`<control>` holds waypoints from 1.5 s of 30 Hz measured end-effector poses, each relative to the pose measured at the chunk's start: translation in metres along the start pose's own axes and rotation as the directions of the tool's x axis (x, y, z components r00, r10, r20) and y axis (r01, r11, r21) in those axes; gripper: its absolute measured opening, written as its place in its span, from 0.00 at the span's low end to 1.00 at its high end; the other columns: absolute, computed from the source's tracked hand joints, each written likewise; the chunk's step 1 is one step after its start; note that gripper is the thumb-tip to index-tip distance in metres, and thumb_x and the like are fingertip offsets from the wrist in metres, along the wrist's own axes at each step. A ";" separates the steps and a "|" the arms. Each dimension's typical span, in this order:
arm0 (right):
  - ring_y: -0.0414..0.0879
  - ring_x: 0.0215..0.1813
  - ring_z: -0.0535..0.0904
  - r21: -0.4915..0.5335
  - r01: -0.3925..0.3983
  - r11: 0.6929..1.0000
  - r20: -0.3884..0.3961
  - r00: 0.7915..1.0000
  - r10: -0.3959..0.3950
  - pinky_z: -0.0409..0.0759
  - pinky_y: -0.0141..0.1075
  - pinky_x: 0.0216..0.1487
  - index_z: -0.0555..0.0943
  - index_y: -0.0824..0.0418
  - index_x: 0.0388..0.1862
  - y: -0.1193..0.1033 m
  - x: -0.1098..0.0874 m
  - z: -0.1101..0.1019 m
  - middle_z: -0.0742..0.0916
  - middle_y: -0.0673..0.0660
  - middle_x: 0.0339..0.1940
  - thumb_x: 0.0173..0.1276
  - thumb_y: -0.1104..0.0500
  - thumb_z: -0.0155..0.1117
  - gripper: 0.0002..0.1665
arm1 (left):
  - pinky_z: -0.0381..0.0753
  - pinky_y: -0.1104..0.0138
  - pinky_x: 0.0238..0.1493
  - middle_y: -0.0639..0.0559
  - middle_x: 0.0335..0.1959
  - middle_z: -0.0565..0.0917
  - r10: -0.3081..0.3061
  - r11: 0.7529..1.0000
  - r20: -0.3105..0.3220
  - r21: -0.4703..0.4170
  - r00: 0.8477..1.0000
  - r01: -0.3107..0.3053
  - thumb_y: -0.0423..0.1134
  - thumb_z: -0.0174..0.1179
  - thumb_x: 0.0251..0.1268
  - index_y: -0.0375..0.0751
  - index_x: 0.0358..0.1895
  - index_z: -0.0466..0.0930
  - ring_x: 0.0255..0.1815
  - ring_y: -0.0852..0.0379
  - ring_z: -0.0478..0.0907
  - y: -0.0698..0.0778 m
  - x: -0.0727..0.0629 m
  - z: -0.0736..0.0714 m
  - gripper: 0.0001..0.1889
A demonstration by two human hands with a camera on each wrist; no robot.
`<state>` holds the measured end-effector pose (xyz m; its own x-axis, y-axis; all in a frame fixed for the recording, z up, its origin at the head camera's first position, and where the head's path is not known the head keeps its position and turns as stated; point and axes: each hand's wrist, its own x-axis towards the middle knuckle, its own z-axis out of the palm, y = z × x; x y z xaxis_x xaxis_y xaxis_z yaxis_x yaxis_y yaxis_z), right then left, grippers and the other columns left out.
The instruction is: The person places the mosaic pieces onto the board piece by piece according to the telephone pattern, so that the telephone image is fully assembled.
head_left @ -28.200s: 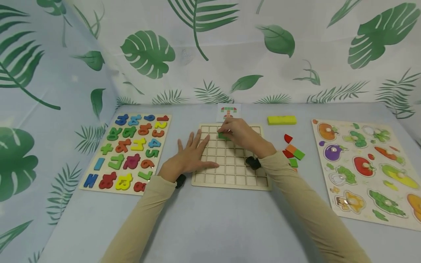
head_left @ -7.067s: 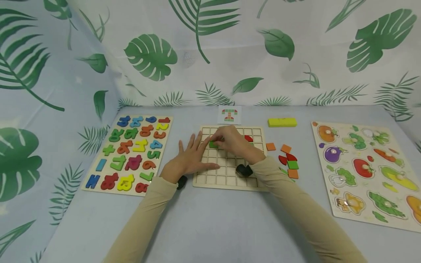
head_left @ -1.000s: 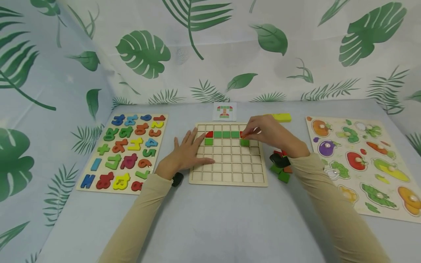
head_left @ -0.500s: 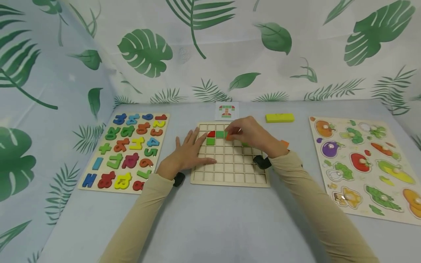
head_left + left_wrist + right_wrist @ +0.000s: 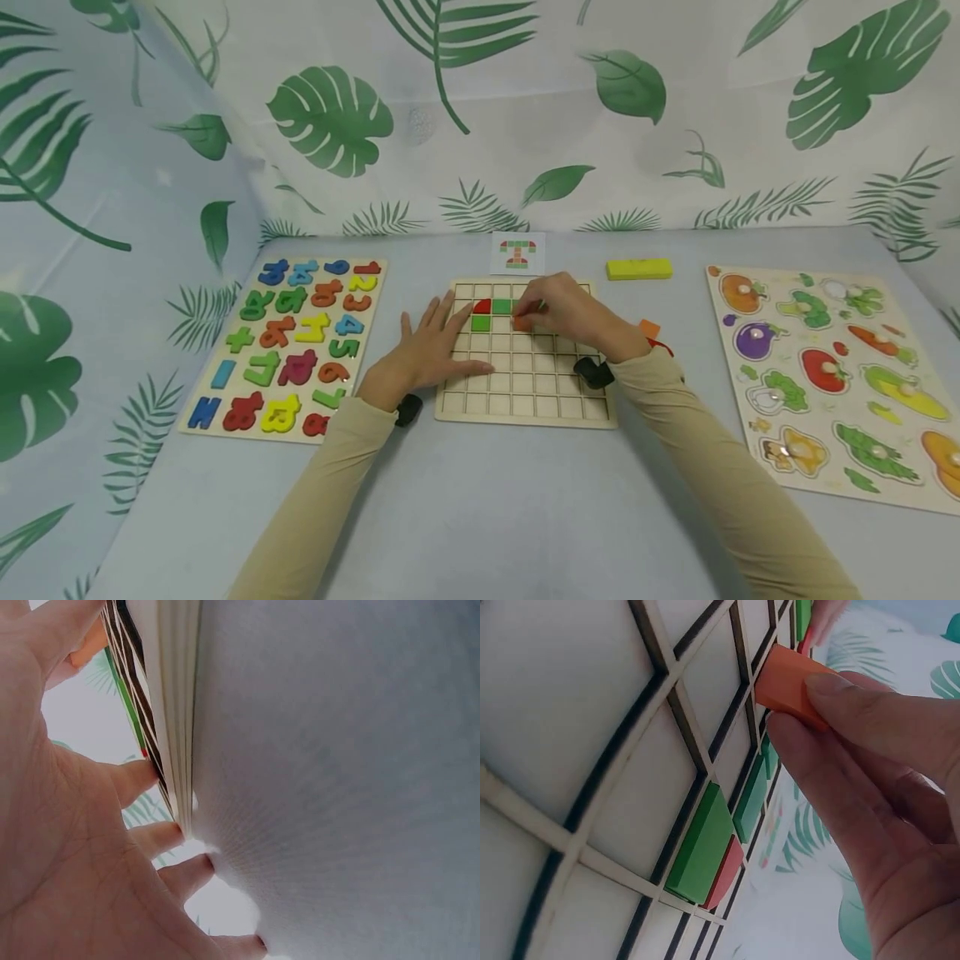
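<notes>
Moved nearer the person, the right grip (image 5: 572,311) pinches a partly hidden orange tile (image 5: 783,681); left grip (image 5: 420,357) spread.

The right hand (image 5: 564,315) hides one-o'clock cells of the grid (image 5: 500,383), the left hand (image 5: 422,352) part of its ten-o'clock edge. The right sleeve (image 5: 716,462) partly covers the loose tiles (image 5: 649,328) at the grid's three o'clock. The vegetable board (image 5: 832,408) leaves the head view at four o'clock. Fingertips (image 5: 830,683) cover one end of the orange tile (image 5: 781,681).
</notes>
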<state>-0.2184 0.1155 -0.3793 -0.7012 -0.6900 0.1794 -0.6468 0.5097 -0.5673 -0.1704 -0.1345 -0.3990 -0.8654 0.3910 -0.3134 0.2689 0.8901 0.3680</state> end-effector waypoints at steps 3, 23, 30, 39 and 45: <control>0.56 0.43 0.88 0.004 -0.006 1.000 0.009 1.000 0.006 0.87 0.48 0.45 0.91 0.71 0.41 0.000 0.000 0.000 0.91 0.62 0.39 0.65 0.73 0.73 0.06 | 0.28 0.30 0.76 0.43 0.87 0.30 -0.003 1.000 0.000 0.002 1.000 0.003 0.71 0.59 0.68 0.49 0.88 0.41 0.87 0.41 0.28 0.000 0.000 0.000 0.56; 0.58 0.47 0.87 -0.129 -0.021 0.991 0.065 0.997 0.030 0.86 0.46 0.49 0.90 0.73 0.46 -0.013 0.003 0.001 0.90 0.65 0.42 0.66 0.76 0.71 0.10 | 0.29 0.30 0.76 0.42 0.87 0.31 -0.004 1.000 -0.006 0.014 1.000 0.004 0.71 0.59 0.68 0.48 0.88 0.41 0.87 0.40 0.28 0.000 -0.002 -0.003 0.56; 0.58 0.47 0.87 -0.154 -0.042 0.987 0.082 0.995 0.055 0.86 0.46 0.48 0.90 0.72 0.46 -0.013 0.005 0.003 0.89 0.65 0.43 0.67 0.75 0.71 0.10 | 0.29 0.30 0.76 0.42 0.87 0.30 -0.008 1.000 0.001 0.017 1.000 0.008 0.71 0.59 0.68 0.49 0.88 0.41 0.87 0.41 0.28 0.000 -0.001 -0.003 0.56; 0.56 0.45 0.87 -0.182 -0.048 0.982 0.083 0.995 0.064 0.86 0.45 0.47 0.91 0.71 0.45 -0.015 0.003 0.004 0.89 0.64 0.41 0.68 0.75 0.70 0.09 | 0.29 0.30 0.76 0.42 0.87 0.30 -0.005 1.000 0.005 0.014 1.000 0.005 0.71 0.59 0.69 0.49 0.88 0.41 0.87 0.40 0.28 0.000 0.000 -0.002 0.56; 0.55 0.43 0.86 -0.206 -0.042 0.978 0.083 0.995 0.060 0.86 0.44 0.46 0.91 0.71 0.44 -0.015 0.002 0.005 0.89 0.62 0.38 0.69 0.74 0.69 0.08 | 0.29 0.30 0.76 0.42 0.87 0.30 0.000 1.000 0.008 0.012 1.000 0.000 0.71 0.59 0.69 0.49 0.88 0.40 0.87 0.40 0.28 0.001 -0.001 -0.002 0.55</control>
<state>-0.2087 0.1037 -0.3738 -0.7117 -0.6981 0.0776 -0.6645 0.6334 -0.3965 -0.1703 -0.1341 -0.3962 -0.8622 0.3927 -0.3200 0.2741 0.8929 0.3572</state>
